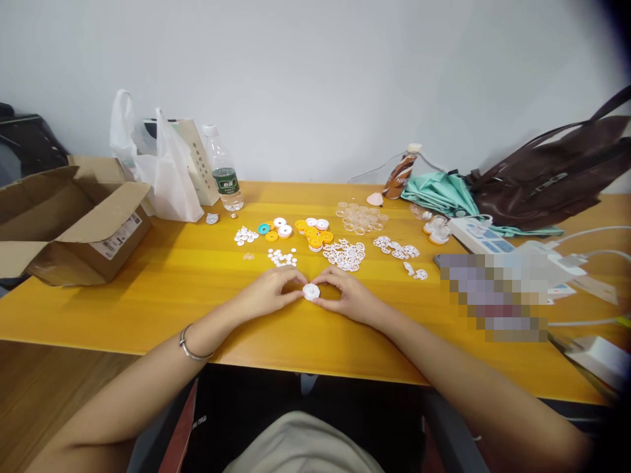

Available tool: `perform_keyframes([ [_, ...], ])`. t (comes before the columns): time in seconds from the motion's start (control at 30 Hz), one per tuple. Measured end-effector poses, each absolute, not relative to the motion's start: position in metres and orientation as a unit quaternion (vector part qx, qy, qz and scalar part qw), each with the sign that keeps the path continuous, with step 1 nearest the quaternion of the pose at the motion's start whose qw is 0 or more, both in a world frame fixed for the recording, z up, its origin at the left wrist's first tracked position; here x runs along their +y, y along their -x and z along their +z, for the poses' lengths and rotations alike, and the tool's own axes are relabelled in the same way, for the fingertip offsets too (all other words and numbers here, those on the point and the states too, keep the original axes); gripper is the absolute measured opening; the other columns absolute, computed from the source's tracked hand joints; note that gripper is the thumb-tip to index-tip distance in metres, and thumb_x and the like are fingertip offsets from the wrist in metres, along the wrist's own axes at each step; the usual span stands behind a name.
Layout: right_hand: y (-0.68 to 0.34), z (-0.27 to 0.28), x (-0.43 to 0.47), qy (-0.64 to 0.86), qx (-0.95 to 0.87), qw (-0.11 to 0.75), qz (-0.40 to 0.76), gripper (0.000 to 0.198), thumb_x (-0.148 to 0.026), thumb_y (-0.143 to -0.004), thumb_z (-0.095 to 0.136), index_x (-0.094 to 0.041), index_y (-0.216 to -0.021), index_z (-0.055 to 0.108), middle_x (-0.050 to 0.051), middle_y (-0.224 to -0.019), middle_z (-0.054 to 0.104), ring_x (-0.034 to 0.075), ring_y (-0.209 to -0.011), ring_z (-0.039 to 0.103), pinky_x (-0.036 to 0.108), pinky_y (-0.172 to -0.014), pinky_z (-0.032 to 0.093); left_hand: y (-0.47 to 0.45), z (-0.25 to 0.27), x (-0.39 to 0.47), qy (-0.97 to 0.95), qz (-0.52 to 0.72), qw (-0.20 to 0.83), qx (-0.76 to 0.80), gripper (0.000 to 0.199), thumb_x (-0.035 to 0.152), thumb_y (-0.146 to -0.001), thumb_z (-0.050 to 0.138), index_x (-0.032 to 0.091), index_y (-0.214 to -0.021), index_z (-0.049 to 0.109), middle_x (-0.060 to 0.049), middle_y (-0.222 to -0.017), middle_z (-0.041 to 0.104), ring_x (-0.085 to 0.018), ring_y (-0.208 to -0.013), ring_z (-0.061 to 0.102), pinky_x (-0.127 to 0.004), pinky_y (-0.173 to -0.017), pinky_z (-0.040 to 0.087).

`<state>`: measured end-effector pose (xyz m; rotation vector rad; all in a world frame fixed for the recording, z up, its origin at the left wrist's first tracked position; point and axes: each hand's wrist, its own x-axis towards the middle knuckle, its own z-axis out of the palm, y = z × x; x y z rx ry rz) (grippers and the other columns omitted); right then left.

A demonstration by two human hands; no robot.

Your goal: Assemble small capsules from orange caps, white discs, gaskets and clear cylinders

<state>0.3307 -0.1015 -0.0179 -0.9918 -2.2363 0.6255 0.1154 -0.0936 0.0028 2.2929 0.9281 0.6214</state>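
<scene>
Between my two hands is a small round white plastic piece [311, 292], at the middle of the table's near half. My left hand [269, 291] pinches its left edge with thumb and fingers. From the other side my right hand [349, 294] grips its right edge the same way. Just beyond lie small white discs [282, 257] and a heap of white cut-out plates [345, 254]. Farther back are yellow and white round cases [314, 233], another group of round cases with a blue one [264, 228], and clear rings [362, 218].
An open cardboard box [93, 230], a white plastic bag [170, 177] and a water bottle [224, 174] stand left. A brown drink bottle [401, 174], teal cloth [436, 190], brown bag [552, 171] and power strip [480, 236] with cables lie right, near a blurred-out flat object [493, 299].
</scene>
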Motion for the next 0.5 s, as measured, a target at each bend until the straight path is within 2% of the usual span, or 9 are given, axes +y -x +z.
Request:
perform_keyframes([
  [0.17,-0.3303,-0.0191,-0.1006,0.379,-0.836,0.312,0.244,0.021,-0.028,-0.075,0.066,-0.022,-0.095,0.063,0.005,-0.089,0.061,0.018,-0.084,0.059,0.033,-0.078,0.048,-0.1186,-0.0030,-0.0919,-0.873,0.229,0.266,0.340,0.017,0.027,-0.083,0.055,0.018,-0.096,0.063,-0.004,-0.090,0.066,-0.015,-0.082,0.060,-0.025,-0.076,0.046],
  [0.5,-0.3302,-0.0211,-0.1061,0.386,-0.810,0.349,0.271,0.014,-0.026,-0.077,0.063,-0.020,-0.090,0.063,0.005,-0.091,0.068,0.017,-0.086,0.064,0.033,-0.082,0.050,-0.1097,0.0022,-0.0899,-0.928,0.192,0.200,0.248,0.026,0.027,-0.088,0.049,0.022,-0.108,0.064,-0.006,-0.110,0.066,-0.017,-0.097,0.062,-0.028,-0.089,0.045],
])
